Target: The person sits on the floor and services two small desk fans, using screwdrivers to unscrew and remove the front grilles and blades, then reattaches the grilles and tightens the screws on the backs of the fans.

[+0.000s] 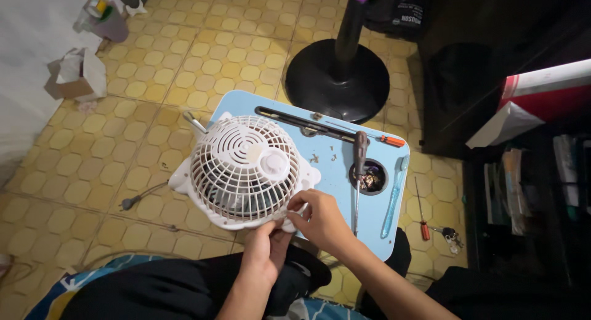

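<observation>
A small white table fan [243, 167] lies face up on a light blue lap table [332, 166], its round grille toward me. My left hand [266, 249] grips the near rim of the fan from below. My right hand [317, 218] pinches the same rim at its lower right edge, fingers curled on the grille. The fan's grey cord and plug [130, 202] trail to the left over the floor.
A dark-handled screwdriver [359, 157], an orange-handled screwdriver [385, 139], a blue toothbrush [394, 197], loose screws and a cup hole with small parts [371, 177] sit on the table. A black stand-fan base [337, 80] is behind. Another screwdriver [423, 218] lies on the yellow tiles. Dark shelves stand right.
</observation>
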A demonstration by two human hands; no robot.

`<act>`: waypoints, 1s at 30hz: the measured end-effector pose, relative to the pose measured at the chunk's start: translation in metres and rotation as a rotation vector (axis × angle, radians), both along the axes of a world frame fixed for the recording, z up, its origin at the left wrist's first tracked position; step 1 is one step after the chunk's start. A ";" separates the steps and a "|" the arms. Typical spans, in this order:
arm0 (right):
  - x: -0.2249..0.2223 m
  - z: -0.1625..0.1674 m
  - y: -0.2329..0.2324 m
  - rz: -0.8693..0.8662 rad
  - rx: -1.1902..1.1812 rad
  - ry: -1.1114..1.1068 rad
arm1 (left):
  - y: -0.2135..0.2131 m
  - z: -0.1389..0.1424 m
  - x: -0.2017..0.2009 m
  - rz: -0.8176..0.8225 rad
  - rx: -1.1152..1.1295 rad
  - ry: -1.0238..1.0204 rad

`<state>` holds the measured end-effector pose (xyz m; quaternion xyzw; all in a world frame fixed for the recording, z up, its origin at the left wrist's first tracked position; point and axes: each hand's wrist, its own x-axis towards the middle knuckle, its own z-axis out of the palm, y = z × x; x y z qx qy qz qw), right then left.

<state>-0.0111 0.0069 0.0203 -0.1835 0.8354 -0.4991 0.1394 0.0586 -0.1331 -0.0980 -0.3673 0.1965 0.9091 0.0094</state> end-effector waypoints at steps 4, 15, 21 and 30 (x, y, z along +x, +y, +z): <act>-0.034 -0.006 0.015 -0.168 0.108 0.051 | 0.001 -0.008 -0.003 0.005 -0.062 -0.045; -0.143 -0.017 0.143 -0.481 0.662 0.516 | 0.008 0.021 -0.005 0.076 -0.003 0.129; -0.153 -0.030 0.156 -0.414 0.689 0.508 | 0.006 0.025 0.002 0.056 -0.046 0.109; -0.129 0.118 0.140 -0.380 -0.072 0.476 | 0.007 0.020 -0.007 0.053 0.095 0.064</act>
